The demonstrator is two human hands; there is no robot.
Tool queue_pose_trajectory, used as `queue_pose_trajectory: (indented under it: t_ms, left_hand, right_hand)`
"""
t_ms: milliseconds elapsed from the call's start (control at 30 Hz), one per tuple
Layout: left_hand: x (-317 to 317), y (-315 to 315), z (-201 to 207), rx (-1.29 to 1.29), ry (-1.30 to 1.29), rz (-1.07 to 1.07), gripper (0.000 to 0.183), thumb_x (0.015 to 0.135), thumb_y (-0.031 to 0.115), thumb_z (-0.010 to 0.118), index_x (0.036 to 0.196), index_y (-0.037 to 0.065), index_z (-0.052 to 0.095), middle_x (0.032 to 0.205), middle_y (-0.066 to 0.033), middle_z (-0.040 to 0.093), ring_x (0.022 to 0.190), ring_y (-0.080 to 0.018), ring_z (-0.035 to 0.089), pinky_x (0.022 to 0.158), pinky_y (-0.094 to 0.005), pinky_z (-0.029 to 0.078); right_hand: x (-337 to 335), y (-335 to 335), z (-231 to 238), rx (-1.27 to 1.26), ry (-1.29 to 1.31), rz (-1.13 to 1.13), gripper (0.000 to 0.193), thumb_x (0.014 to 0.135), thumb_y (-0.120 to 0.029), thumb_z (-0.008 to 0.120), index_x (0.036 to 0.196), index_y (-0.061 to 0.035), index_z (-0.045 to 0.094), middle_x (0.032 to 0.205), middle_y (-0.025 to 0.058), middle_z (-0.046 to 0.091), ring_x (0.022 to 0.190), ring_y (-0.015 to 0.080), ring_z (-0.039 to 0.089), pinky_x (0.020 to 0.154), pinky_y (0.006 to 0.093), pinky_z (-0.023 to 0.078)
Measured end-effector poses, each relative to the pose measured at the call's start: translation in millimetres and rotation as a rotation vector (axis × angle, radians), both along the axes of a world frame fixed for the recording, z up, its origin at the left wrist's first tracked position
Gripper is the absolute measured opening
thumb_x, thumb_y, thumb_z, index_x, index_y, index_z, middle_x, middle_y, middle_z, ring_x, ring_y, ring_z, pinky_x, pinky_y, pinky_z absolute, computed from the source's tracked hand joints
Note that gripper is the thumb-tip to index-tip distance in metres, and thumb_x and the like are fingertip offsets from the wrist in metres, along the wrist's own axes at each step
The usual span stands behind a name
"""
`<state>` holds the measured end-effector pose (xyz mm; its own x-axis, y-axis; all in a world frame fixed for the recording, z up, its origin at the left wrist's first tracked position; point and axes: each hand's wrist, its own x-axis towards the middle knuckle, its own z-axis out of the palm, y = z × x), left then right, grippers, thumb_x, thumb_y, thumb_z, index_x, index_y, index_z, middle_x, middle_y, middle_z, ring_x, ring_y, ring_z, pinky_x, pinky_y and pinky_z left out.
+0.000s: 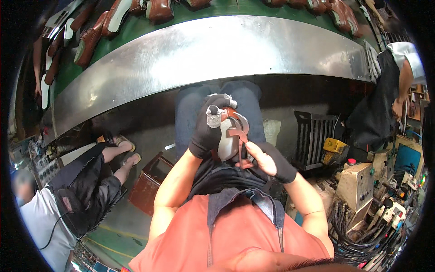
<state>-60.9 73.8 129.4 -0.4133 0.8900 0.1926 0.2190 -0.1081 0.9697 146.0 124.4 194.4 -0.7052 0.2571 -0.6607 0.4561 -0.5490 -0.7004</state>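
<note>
Over my lap, my left hand (pixel 206 129), in a black glove with white tape on the fingertips, is closed round a brown shoe (pixel 226 143). Its pale underside faces up, and the brown upper shows at the far end beside my taped fingers. My right hand (pixel 268 162), in a black fingerless covering, is closed on the handles of metal pincers (pixel 243 134). Their curved jaws lie against the shoe's right side near its far end. Whether the jaws grip the upper cannot be made out.
Ahead runs a metal rail (pixel 217 50) edging a green conveyor (pixel 115 43) with several brown shoes. At left, a seated person (pixel 50 222) is beside a brown bin (pixel 147 188). At right stand a black slatted rack (pixel 312 140), a yellow box (pixel 334 147), a control box (pixel 355 181) with cables, and another person.
</note>
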Motion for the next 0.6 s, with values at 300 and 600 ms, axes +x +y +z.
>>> queue_pose_trajectory:
  t_ms: [300, 600]
  left_hand:
    - [17, 2, -13, 0.058, -0.445, 0.134, 0.04, 0.099, 0.04, 0.041, 0.094, 0.005, 0.06, 0.099, -0.0102, 0.064, 0.098, -0.0228, 0.057, 0.091, -0.0379, 0.043]
    - [16, -2, -4, 0.07, -0.369, 0.151, 0.045, 0.101, 0.04, 0.035, 0.1, 0.002, 0.058, 0.096, -0.0104, 0.064, 0.096, -0.0226, 0.06, 0.091, -0.0374, 0.044]
  right_hand:
    - [-4, -7, -40, -0.878, 0.296, -0.077, 0.058, 0.1, -0.048, 0.035, 0.138, -0.0033, 0.039, 0.114, 0.0243, 0.061, 0.099, 0.0452, 0.063, 0.089, 0.0483, 0.053]
    - [-24, 23, 16, 0.301, -0.016, 0.302, 0.053, 0.102, -0.043, 0.036, 0.087, -0.002, 0.066, 0.069, 0.003, 0.062, 0.062, 0.0085, 0.054, 0.061, 0.0259, 0.046]
